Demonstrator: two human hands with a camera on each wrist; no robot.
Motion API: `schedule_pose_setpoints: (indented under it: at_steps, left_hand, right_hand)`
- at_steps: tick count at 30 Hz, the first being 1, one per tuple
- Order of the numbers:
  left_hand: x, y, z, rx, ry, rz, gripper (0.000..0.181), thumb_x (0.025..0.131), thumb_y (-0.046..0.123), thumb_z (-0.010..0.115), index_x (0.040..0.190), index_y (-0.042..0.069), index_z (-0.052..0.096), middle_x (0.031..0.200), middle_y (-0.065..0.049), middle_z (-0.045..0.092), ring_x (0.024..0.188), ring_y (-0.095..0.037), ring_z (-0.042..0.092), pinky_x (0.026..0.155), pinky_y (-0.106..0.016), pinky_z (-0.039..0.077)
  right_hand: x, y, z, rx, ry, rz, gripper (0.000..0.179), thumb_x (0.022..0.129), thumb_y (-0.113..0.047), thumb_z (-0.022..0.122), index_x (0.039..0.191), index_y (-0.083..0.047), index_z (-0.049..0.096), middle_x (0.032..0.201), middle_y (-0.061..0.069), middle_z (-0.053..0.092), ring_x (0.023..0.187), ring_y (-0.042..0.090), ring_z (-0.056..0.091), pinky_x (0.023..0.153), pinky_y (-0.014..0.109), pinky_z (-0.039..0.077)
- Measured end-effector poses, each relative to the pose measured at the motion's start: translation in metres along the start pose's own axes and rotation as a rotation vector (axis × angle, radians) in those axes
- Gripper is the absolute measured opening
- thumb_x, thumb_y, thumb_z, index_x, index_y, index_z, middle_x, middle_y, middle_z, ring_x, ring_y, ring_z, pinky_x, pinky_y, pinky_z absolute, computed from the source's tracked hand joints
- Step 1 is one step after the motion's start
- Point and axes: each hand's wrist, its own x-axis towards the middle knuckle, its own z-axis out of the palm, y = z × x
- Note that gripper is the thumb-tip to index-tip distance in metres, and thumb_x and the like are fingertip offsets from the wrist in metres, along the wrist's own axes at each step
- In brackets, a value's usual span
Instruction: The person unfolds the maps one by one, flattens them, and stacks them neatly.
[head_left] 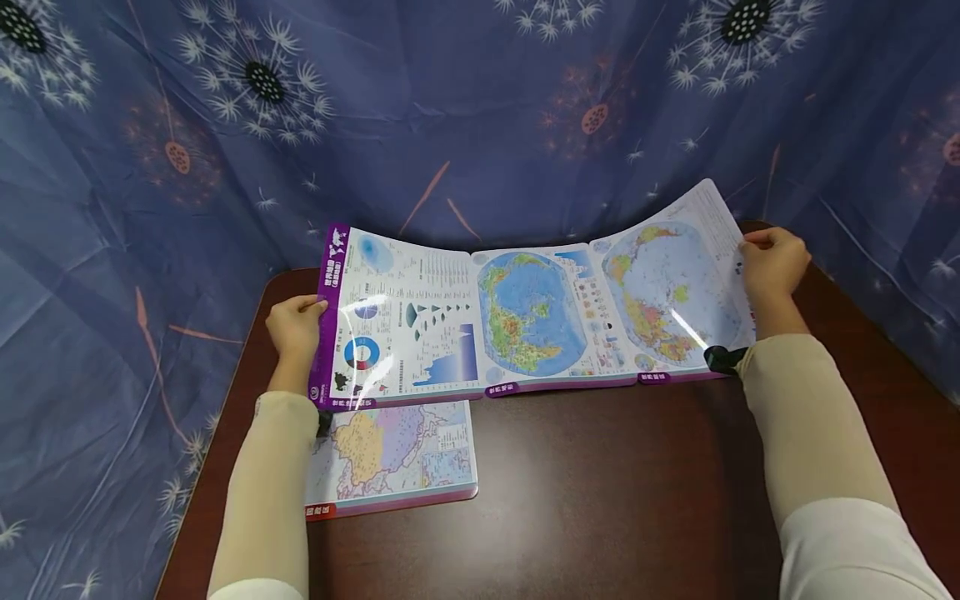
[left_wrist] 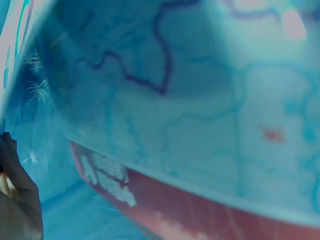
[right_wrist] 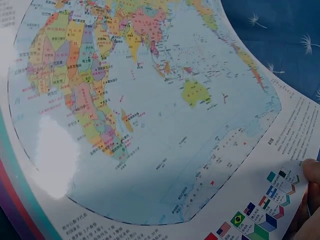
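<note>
A long glossy folding world map is spread across in three panels, its right panel rising and curving upward. My left hand pinches the purple left edge of it. At the other end my right hand pinches the right edge, thumb and fingertips on the sheet near a row of small flags. Beneath the left panel lies a second map with a red tab at its lower edge, partly covered by the world map and the left forearm. In the left wrist view, that map's red border shows close and blurred.
The dark brown wooden table stretches in front of and around the maps. Behind and to the sides hangs a blue dandelion-print cloth. Black wrist straps show at both wrists, the right one overlapping the map's lower corner.
</note>
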Motion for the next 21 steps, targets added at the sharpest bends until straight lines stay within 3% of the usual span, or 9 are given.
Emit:
schedule_pose_setpoints:
  at_steps: [4, 8, 10, 12, 14, 17, 21]
  left_hand:
    - [-0.002, -0.003, 0.006, 0.051, 0.018, 0.043, 0.024, 0.087, 0.017, 0.061, 0.103, 0.001, 0.067, 0.096, -0.016, 0.065, 0.071, -0.023, 0.06, 0.064, -0.032, 0.051]
    - [0.0, -0.008, 0.01, 0.075, -0.02, 0.027, 0.027, 0.089, 0.02, 0.057, 0.108, 0.002, 0.065, 0.099, -0.015, 0.064, 0.076, -0.026, 0.059, 0.068, -0.035, 0.051]
    - [0.001, -0.01, 0.011, 0.073, -0.035, 0.014, 0.028, 0.09, 0.02, 0.056, 0.11, 0.002, 0.064, 0.1, -0.015, 0.064, 0.077, -0.027, 0.059, 0.069, -0.036, 0.051]
    - [0.001, -0.011, 0.012, 0.084, -0.044, 0.009, 0.028, 0.09, 0.02, 0.056, 0.111, 0.003, 0.064, 0.101, -0.015, 0.064, 0.078, -0.026, 0.059, 0.07, -0.036, 0.05]
    - [0.0, -0.011, 0.012, 0.093, -0.042, 0.013, 0.027, 0.09, 0.019, 0.056, 0.11, 0.002, 0.064, 0.1, -0.016, 0.064, 0.079, -0.026, 0.058, 0.071, -0.037, 0.05]
    - [-0.002, -0.009, 0.013, 0.123, -0.032, 0.028, 0.027, 0.09, 0.019, 0.056, 0.11, 0.001, 0.064, 0.1, -0.017, 0.063, 0.08, -0.027, 0.057, 0.072, -0.039, 0.049]
    - [-0.003, -0.009, 0.014, 0.179, -0.055, 0.028, 0.029, 0.091, 0.017, 0.054, 0.111, -0.002, 0.062, 0.102, -0.02, 0.062, 0.085, -0.031, 0.057, 0.077, -0.042, 0.048]
  right_hand:
    - [0.001, 0.003, 0.007, -0.025, -0.017, -0.043, 0.026, 0.09, -0.016, 0.051, 0.11, -0.002, 0.062, 0.086, -0.003, 0.051, 0.073, 0.002, 0.04, 0.063, 0.015, 0.035]
    - [0.002, 0.008, 0.012, -0.06, -0.037, -0.04, 0.029, 0.091, -0.013, 0.046, 0.114, -0.003, 0.06, 0.088, 0.002, 0.052, 0.078, 0.01, 0.042, 0.062, 0.016, 0.035]
    - [0.001, 0.011, 0.013, -0.078, -0.056, -0.032, 0.033, 0.089, -0.009, 0.042, 0.117, -0.004, 0.059, 0.099, 0.01, 0.056, 0.087, 0.018, 0.046, 0.069, 0.02, 0.038]
    - [-0.001, 0.014, 0.014, -0.099, -0.104, -0.012, 0.039, 0.088, -0.007, 0.038, 0.123, -0.004, 0.054, 0.115, 0.018, 0.052, 0.102, 0.027, 0.046, 0.084, 0.028, 0.038]
    - [-0.001, 0.018, 0.014, -0.123, -0.174, 0.019, 0.045, 0.087, -0.005, 0.035, 0.131, -0.005, 0.045, 0.129, 0.023, 0.042, 0.117, 0.035, 0.037, 0.096, 0.044, 0.028]
    - [0.0, 0.027, 0.016, -0.181, -0.274, 0.043, 0.05, 0.087, -0.006, 0.035, 0.137, -0.003, 0.031, 0.138, 0.027, 0.027, 0.125, 0.043, 0.023, 0.096, 0.06, 0.015]
    - [0.0, 0.039, 0.017, -0.245, -0.378, 0.052, 0.056, 0.089, -0.011, 0.037, 0.14, 0.0, 0.019, 0.139, 0.029, 0.021, 0.125, 0.046, 0.018, 0.096, 0.062, 0.011]
